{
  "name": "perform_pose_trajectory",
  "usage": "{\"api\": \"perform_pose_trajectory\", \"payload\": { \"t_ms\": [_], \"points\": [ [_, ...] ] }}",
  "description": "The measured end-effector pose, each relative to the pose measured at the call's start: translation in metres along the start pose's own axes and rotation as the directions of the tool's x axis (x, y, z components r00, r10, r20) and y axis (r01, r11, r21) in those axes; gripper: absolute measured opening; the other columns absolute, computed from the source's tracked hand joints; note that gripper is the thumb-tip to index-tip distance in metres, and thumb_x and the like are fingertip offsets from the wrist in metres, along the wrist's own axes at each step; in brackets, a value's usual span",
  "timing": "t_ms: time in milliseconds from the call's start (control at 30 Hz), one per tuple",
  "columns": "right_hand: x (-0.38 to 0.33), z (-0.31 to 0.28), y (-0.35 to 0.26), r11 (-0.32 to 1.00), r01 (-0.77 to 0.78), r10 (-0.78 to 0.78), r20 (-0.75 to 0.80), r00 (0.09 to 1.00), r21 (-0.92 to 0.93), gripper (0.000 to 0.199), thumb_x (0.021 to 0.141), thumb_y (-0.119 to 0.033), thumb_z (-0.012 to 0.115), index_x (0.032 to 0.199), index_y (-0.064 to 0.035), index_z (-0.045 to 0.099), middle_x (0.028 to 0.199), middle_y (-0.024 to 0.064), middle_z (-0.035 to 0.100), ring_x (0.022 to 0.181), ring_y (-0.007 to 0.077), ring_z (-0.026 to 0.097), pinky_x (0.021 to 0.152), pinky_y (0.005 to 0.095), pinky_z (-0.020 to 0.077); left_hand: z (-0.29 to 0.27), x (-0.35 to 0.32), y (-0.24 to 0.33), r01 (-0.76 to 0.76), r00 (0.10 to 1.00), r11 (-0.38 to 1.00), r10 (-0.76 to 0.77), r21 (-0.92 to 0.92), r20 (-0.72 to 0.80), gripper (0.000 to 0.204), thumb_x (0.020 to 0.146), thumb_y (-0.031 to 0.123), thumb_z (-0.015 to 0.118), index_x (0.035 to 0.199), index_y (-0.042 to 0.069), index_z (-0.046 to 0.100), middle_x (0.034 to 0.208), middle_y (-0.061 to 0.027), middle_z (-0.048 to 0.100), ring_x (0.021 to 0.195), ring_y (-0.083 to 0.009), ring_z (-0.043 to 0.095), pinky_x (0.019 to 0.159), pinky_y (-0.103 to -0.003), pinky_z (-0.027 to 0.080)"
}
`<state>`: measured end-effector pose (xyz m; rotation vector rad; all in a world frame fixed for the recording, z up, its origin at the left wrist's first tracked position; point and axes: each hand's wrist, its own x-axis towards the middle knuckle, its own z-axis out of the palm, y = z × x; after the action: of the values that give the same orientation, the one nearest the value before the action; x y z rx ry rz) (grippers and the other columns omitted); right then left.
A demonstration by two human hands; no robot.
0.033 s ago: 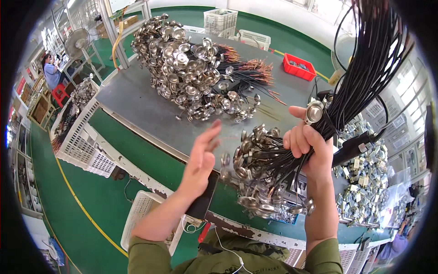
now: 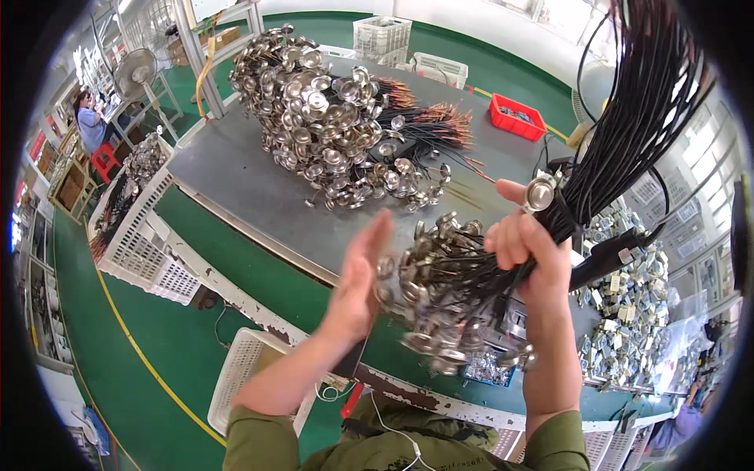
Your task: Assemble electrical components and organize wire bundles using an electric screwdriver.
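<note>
My right hand (image 2: 528,245) is closed around a thick bundle of black wires (image 2: 620,149). Their far ends rise toward the upper right, and round metal caps (image 2: 428,294) hang from the lower-left end. One cap (image 2: 540,193) sticks out above my fingers beside the raised index finger. My left hand (image 2: 357,282) is open, its fingers stretched out and slightly blurred, at the left side of the hanging caps. Whether it touches them I cannot tell. Farther back on the grey table (image 2: 228,161) lies a big heap of similar capped wires (image 2: 314,118), their reddish ends pointing right.
A red tray (image 2: 516,118) of small parts stands at the back right. Many small metal-and-cream parts (image 2: 628,306) cover the right side. A blue box (image 2: 488,367) of metal pieces sits below the bundle. White crates (image 2: 255,369) stand below and left. Someone in blue (image 2: 90,125) sits far left.
My left hand has moved right, close against the hanging caps, with its fingers turned more upright. The caps have shifted slightly. My right hand keeps its grip on the bundle.
</note>
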<state>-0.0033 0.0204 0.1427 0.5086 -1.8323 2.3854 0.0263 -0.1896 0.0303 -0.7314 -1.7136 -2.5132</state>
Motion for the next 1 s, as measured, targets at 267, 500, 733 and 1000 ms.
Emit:
{"api": "perform_pose_trajectory", "payload": {
  "t_ms": [267,500,733,1000],
  "points": [
    [0.005,0.025,-0.002,0.969,-0.125,0.107,-0.093,0.99,-0.215,0.045,0.094,-0.01,0.063,0.133,0.0108,0.052,0.069,0.004,0.062,0.066,0.0143,0.063,0.077,0.0308,0.0541,0.008,0.013,-0.011,0.066,0.955,0.942,-0.156,-0.33,-0.254,0.072,0.102,0.058,0.043,0.155,0.011,0.031,0.155,-0.0145,0.035,0.143,-0.0244,0.034,0.119,-0.043,0.027],
    [0.016,0.045,0.021,0.977,-0.127,0.088,-0.218,0.972,-0.171,0.035,0.095,-0.011,0.066,0.125,0.0056,0.061,0.066,-0.0001,0.059,0.061,0.0079,0.056,0.069,0.0265,0.0499,0.021,-0.016,-0.011,-0.223,0.972,0.789,0.228,0.573,0.064,0.076,0.094,0.041,0.064,0.151,0.002,0.034,0.159,-0.0212,0.03,0.151,-0.0426,0.017,0.122,-0.054,0.013],
    [0.018,0.047,0.03,0.953,-0.123,0.031,-0.314,0.949,-0.277,0.035,0.095,-0.016,0.069,0.124,0.0023,0.062,0.068,-0.0009,0.057,0.059,0.0066,0.051,0.061,0.0255,0.0442,0.024,-0.015,0.036,-0.303,0.937,0.461,0.306,0.834,0.172,0.071,0.079,0.06,0.072,0.135,0.018,0.059,0.154,-0.0153,0.04,0.145,-0.0444,0.031,0.116,-0.066,0.016],
    [0.02,0.036,0.036,0.987,-0.159,0.145,-0.272,0.951,-0.03,0.039,0.094,-0.019,0.072,0.126,0.0011,0.06,0.064,-0.0022,0.051,0.057,0.0102,0.052,0.063,0.0277,0.0472,0.006,-0.026,0.001,-0.423,0.891,0.338,0.324,0.841,0.318,0.05,0.074,0.039,0.083,0.119,0.024,0.069,0.148,-0.0105,0.049,0.142,-0.0432,0.035,0.118,-0.067,0.016]
  ]
}}
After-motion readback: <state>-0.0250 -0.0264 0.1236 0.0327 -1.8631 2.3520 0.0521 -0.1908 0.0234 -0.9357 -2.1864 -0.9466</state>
